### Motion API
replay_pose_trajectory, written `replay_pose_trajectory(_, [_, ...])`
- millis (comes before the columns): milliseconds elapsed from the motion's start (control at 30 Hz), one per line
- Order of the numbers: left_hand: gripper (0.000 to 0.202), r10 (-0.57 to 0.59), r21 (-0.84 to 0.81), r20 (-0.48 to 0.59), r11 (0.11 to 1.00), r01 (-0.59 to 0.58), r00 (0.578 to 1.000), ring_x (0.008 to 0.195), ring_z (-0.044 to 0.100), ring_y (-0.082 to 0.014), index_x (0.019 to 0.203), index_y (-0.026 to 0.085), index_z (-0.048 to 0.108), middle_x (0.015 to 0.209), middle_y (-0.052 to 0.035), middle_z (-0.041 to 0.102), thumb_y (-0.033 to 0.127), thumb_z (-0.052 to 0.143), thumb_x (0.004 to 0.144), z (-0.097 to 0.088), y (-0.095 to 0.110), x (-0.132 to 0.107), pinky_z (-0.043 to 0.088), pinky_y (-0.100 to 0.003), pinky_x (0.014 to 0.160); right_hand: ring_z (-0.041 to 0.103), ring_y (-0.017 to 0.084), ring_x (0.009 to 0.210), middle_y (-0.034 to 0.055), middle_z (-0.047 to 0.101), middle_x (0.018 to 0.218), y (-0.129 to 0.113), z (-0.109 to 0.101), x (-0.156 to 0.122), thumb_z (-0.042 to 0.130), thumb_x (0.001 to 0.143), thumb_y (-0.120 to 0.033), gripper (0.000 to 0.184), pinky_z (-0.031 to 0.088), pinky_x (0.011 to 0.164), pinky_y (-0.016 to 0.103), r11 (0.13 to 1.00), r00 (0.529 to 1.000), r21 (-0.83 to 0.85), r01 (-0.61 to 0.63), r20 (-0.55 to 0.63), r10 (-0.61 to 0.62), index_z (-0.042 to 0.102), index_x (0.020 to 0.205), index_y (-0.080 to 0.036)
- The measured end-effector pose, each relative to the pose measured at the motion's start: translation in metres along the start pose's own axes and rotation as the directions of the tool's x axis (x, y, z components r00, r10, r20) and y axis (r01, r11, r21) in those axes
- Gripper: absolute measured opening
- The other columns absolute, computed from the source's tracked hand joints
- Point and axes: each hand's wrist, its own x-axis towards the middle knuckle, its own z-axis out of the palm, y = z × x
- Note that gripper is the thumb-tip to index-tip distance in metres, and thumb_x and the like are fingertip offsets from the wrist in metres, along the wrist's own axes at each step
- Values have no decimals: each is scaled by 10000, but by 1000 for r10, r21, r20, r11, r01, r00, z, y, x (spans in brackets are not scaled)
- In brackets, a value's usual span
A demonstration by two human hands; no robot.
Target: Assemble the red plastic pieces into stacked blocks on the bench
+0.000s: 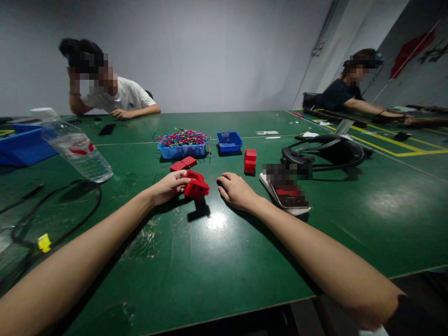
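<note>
My left hand [170, 187] grips a small red plastic housing [196, 185] between thumb and fingers. The housing is tilted just above the table, its shadow beneath it, with a hollow top and a dark hole in one side. My right hand [238, 190] rests on the table to the right of it, fingers loosely bent and apart, with nothing visible in them. Beyond my left hand lie flat red pieces [183, 164]. Another red housing [250, 161] stands upright past my right hand.
A blue tray [182, 151] heaped with coloured wires and a small blue bin [229, 142] stand farther back. At right are a phone [285, 193] and a black headset [325, 151]. A water bottle [75, 147], black cable [100, 196] and large blue bin [24, 144] are left. Two people sit beyond.
</note>
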Motion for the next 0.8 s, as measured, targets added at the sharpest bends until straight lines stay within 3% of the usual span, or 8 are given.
replay_pose_trajectory(100, [284,44,42,-94,998,-40,995,646,651,-112,767,142,624,762,-20,708,136,854,600,12,-4,2,496,-188,573,574,233,1115,164,624,1186,2,3,2,410,989,-245,309,438,974,356,998,1000,61,-24,-18,25,634,1166,-127])
replay_pose_trajectory(233, [285,46,-48,-222,997,-58,974,644,646,-93,852,118,634,787,-41,711,109,821,637,24,-8,3,508,-187,618,599,196,1046,132,662,1084,4,5,5,329,1026,-278,368,438,941,317,972,991,214,-99,-66,115,668,1024,-137])
replay_pose_trajectory(400, [392,92,-114,-370,983,-143,924,622,633,-85,907,140,554,770,-17,694,71,812,620,37,-17,3,454,-172,564,624,186,1060,101,698,1083,3,3,8,338,1032,-365,430,433,942,310,926,993,368,-87,-43,110,703,916,-168])
replay_pose_trajectory(533, [544,201,22,-233,979,-202,951,696,652,-104,1067,149,538,945,-46,704,136,831,609,44,-23,1,472,-198,594,628,200,1113,96,706,1156,3,2,10,357,1021,-381,419,433,980,342,891,993,442,-99,-9,115,723,975,-181])
replay_pose_trajectory(633, [621,266,50,-93,964,-262,960,824,669,-119,1166,164,512,1123,-79,683,192,829,634,47,-26,-1,521,-257,780,635,216,1100,78,722,1124,6,4,11,475,968,-390,326,444,979,362,861,997,503,-70,-4,83,737,984,-197])
replay_pose_trajectory(700, [679,277,49,-22,960,-275,961,906,673,-140,1244,181,474,1251,-116,642,227,821,662,48,-29,-1,515,-306,878,647,223,1062,66,725,1107,8,7,11,575,904,-363,255,464,950,362,814,995,576,-79,-8,103,732,1025,-202])
replay_pose_trajectory(800, [741,282,65,21,957,-283,959,919,683,-159,1304,191,437,1317,-152,615,258,823,675,48,-32,0,509,-338,900,667,202,850,53,740,915,8,14,12,626,853,-387,261,508,804,331,683,975,708,-179,36,219,718,942,-159])
